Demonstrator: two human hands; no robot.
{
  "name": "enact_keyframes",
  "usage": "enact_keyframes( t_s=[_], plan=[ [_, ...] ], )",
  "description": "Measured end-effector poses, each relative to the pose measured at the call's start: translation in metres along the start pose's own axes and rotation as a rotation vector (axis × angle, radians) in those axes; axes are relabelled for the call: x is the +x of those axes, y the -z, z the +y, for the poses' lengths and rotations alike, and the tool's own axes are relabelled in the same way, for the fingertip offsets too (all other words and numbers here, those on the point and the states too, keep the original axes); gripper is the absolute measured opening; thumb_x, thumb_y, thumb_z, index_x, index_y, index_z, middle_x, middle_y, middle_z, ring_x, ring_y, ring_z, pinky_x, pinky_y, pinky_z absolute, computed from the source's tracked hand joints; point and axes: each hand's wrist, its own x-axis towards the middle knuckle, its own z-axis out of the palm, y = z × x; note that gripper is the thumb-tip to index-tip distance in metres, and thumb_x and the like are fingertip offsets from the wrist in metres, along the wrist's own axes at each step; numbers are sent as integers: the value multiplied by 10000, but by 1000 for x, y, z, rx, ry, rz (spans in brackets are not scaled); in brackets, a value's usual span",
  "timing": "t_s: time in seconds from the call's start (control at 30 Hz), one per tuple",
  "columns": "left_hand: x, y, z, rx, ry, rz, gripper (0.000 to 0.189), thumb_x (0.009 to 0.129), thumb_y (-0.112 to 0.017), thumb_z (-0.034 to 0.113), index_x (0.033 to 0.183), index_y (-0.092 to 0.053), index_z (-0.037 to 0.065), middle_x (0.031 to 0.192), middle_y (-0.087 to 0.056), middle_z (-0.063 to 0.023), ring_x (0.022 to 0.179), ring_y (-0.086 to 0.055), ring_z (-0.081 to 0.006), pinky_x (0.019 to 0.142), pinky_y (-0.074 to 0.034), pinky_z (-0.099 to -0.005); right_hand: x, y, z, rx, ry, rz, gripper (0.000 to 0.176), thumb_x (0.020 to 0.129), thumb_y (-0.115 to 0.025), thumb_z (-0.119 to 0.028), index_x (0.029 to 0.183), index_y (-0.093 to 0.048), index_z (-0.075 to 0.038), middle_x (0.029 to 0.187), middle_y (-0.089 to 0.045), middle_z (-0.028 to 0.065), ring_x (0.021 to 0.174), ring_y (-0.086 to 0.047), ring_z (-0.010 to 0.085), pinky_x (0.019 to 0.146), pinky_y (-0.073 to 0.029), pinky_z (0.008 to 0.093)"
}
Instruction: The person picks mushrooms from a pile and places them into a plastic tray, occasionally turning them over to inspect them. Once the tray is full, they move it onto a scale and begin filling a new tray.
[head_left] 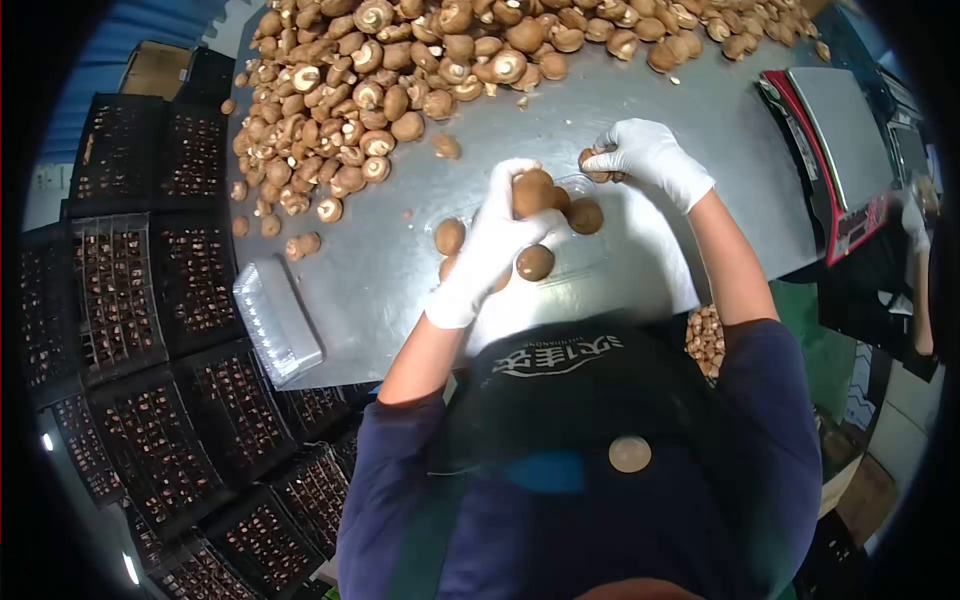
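My left hand (497,235), in a white glove, is closed round a brown shiitake mushroom (533,194) above the middle of the metal table. To its right, my right hand (650,160), also gloved, pinches another shiitake (597,167) by its edge. Under and between the hands lies a clear plastic tray (590,262), its outline partly lost in glare. One mushroom (585,216) sits in it, and a second (535,262) rests closer to my body. Left of my left wrist is a further mushroom (449,236); others there are partly hidden by the glove.
A large heap of shiitakes (390,75) covers the table's far side. Stacked clear trays (277,322) stand at the left edge. A grey-topped device with a red frame (840,140) is at the right. Black crates of mushrooms (150,440) fill the left; another person's arm (920,280) shows far right.
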Motion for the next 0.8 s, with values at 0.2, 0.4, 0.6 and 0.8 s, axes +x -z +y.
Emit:
enact_keyframes(
  t_s=[0.2, 0.4, 0.6, 0.8],
  plan=[
    [-18, -28, -39, 833, -491, -118, 578, 619, -821, 163, 1119, -565, 29, 1002, -580, -169, 946, -556, -363, 825, -450, -423, -16, -3, 48, 933, -35, -53, 310, 870, -696, -277, 800, -709, 25, 652, -658, 108, 482, -540, 90, 417, -382, 216],
    [-27, -32, -39, 1047, -562, -92, 614, 623, -833, 222, 1145, -586, 15, 1018, -565, -144, 888, -534, -326, 802, -437, -406, -44, -10, 58, 1577, 69, -77, 402, 957, -528, -295, 1137, -579, 62, 845, -684, 184, 667, -683, 223, 496, -514, 262],
    [-10, -37, -24, 662, -568, 53, 559, 685, -805, 138, 1177, -583, -8, 1119, -550, -150, 936, -558, -309, 810, -473, -385, -53, -38, 57, 1953, 119, -203, 448, 948, -512, -312, 1203, -537, 55, 1024, -646, 236, 800, -669, 336, 617, -550, 384],
    [37, -59, -18, 384, -704, 9, 483, 710, -776, 146, 1138, -606, 2, 1052, -616, -163, 965, -612, -345, 850, -492, -399, -81, -43, 20, 1872, -140, -49, 396, 972, -509, -279, 1186, -556, 50, 998, -657, 190, 764, -650, 227, 625, -542, 329]
  ],
)
